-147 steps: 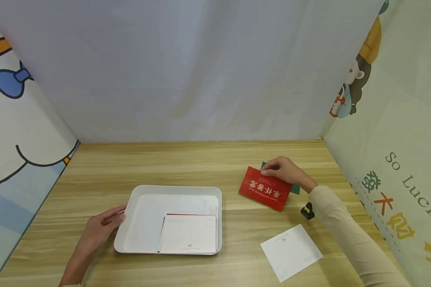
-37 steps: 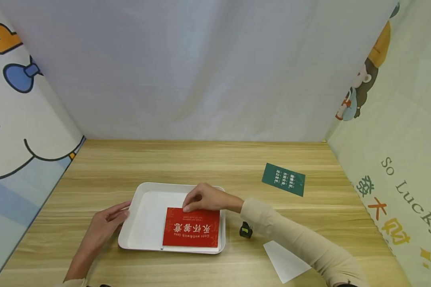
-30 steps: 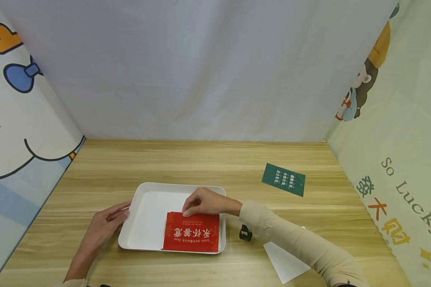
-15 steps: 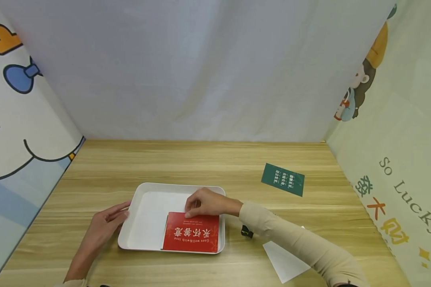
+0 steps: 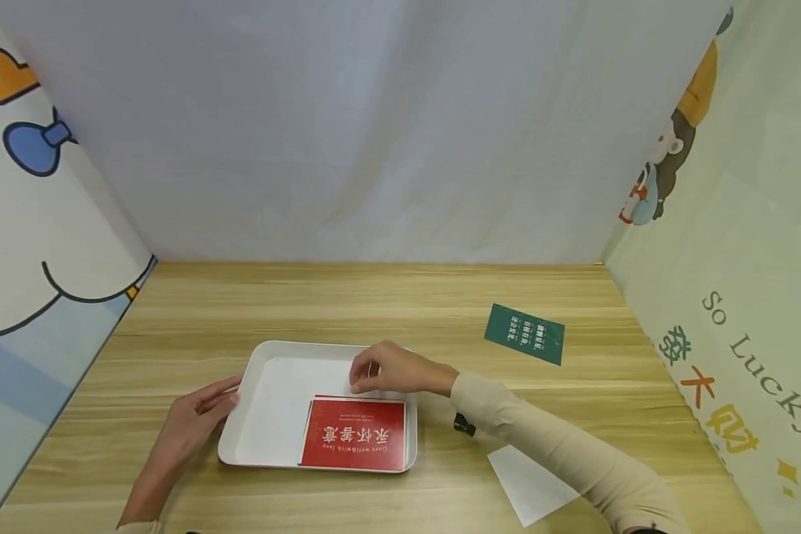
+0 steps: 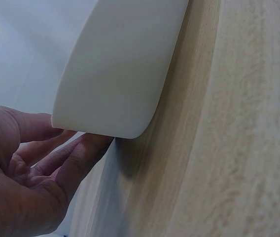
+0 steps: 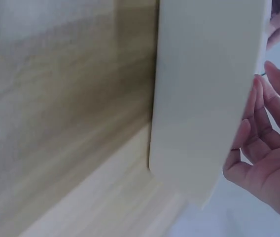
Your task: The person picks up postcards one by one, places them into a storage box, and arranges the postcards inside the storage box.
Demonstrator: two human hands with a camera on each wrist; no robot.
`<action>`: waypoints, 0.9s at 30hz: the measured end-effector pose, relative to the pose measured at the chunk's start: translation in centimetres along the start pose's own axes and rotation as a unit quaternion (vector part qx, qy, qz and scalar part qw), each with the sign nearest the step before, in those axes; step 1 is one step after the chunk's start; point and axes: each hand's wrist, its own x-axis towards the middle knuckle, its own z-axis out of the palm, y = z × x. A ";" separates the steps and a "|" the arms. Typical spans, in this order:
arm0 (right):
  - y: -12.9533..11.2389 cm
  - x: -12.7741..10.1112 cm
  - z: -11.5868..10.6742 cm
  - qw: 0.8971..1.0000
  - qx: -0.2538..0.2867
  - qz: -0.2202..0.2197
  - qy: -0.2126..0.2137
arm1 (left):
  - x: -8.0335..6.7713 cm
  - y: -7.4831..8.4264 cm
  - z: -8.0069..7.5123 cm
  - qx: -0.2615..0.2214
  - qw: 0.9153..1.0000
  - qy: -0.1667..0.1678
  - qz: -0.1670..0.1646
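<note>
A white tray [image 5: 270,415] stands on the wooden table, a red postcard [image 5: 357,445] lying on a small stack in its front right part. White lettering on the postcard faces up, and a thin red edge shows behind it. At the tray's left end my left hand [image 5: 190,423] grips the rim, thumb at the top edge and fingers against the underside in the left wrist view. My right hand [image 5: 397,367] hovers just behind the postcard, over the tray's back right, fingers loosely bent with nothing between them. In the right wrist view, the tray wall [image 7: 204,89] partly hides its fingers.
A green postcard [image 5: 526,334] with white writing lies at the back right. Nearer the front is a white card [image 5: 530,486], partly covered by the right sleeve. A small black object [image 5: 463,424] sits beside the sleeve, right of the tray.
My right hand has carried the red postcard from the right side onto the stack in the tray, let it go and lifted slightly back. My left hand stays at the tray's left end.
</note>
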 end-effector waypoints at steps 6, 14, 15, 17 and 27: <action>0.1 -0.8 -1.9 0.999 0.017 0.004 0.033 | 0.0 -0.2 -0.1 -0.002 1.000 -0.002 0.007; 0.7 -2.2 -4.4 0.996 0.027 0.013 0.085 | 0.1 -0.2 0.0 0.000 1.000 0.001 0.003; 0.9 -2.4 -4.7 0.995 0.028 0.014 0.093 | 0.2 -0.2 0.0 0.002 1.000 0.001 0.002; 1.2 -2.9 -5.4 0.993 0.031 0.019 0.109 | 0.2 -0.2 0.0 0.007 1.000 -0.002 -0.001; 3.6 -5.6 -7.7 0.987 0.023 0.057 0.150 | 0.3 -0.4 -0.1 0.017 1.000 -0.005 0.001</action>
